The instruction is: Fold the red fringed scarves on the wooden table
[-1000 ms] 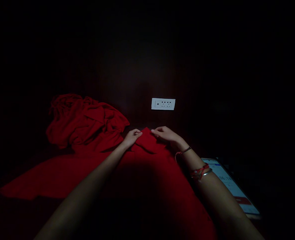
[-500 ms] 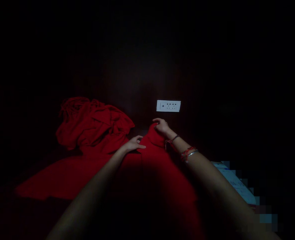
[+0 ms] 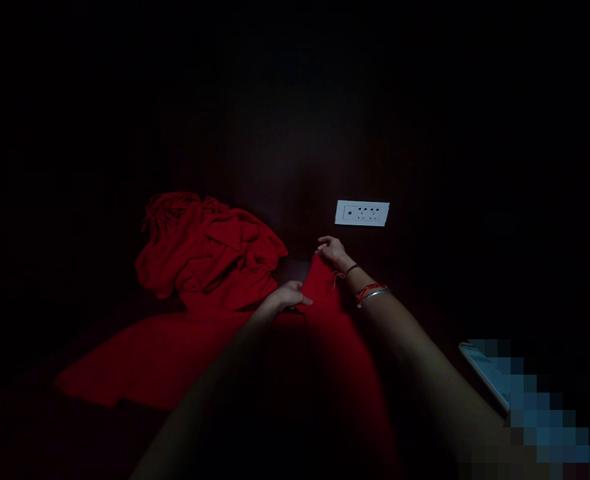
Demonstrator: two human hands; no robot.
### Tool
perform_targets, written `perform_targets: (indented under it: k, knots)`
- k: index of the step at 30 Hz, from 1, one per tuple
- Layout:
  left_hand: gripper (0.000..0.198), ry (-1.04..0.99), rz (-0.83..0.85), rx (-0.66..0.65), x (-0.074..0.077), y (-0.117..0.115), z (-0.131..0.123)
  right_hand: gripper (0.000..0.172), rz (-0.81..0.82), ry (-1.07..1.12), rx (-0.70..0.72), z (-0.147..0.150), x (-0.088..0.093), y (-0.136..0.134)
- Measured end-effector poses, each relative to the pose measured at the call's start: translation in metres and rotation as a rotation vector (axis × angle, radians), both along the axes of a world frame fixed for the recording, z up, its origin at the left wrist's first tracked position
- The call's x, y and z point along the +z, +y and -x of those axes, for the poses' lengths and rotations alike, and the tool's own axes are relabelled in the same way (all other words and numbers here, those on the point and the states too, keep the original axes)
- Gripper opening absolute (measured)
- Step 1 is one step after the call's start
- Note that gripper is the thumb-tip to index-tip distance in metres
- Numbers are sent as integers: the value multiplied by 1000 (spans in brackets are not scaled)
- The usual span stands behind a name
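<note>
A red cloth (image 3: 159,353) lies spread flat on a dark surface, lit in an otherwise dark room. My right hand (image 3: 332,249) pinches the cloth's far corner and holds it raised near the back wall. My left hand (image 3: 289,296) presses on the cloth lower down, fingers closed on the fabric beside the raised part. Red thread bands and a metal bangle (image 3: 372,293) circle my right wrist.
A crumpled heap of red cloth (image 3: 207,250) sits at the back left. A white socket plate (image 3: 362,213) is on the dark wall behind. A lit phone (image 3: 487,377) lies at the right edge, partly blurred out.
My right hand has drawn the cloth's corner up and away towards the wall, then a little to the right. My left hand has slid back towards me along the fabric.
</note>
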State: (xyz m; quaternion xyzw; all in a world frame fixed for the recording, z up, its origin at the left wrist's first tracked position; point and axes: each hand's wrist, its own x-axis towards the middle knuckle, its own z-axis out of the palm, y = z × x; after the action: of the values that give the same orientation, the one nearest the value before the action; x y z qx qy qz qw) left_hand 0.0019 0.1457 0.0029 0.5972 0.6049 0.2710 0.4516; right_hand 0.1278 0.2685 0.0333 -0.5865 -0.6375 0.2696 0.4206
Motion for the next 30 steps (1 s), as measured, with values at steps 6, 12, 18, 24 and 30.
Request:
perform_targets:
  k: [6,12,18,24,30]
  knots:
    - [24,383,-173,94,-4,11,0,41,17,31,102,-7,-15,-5]
    - [47,559,-176,115,-4,7,-4,44,-27,-88,215,-5,-18,-9]
    - [52,750,-166,34,10,-16,-13,29,-151,-357,288,0,-21,-28]
    - [47,718,-169,57,11,-8,-12,34,-20,-363,205,-2,-31,-32]
    - [27,444,-105,103,0,10,-2,35,120,-178,278,4,-15,-15]
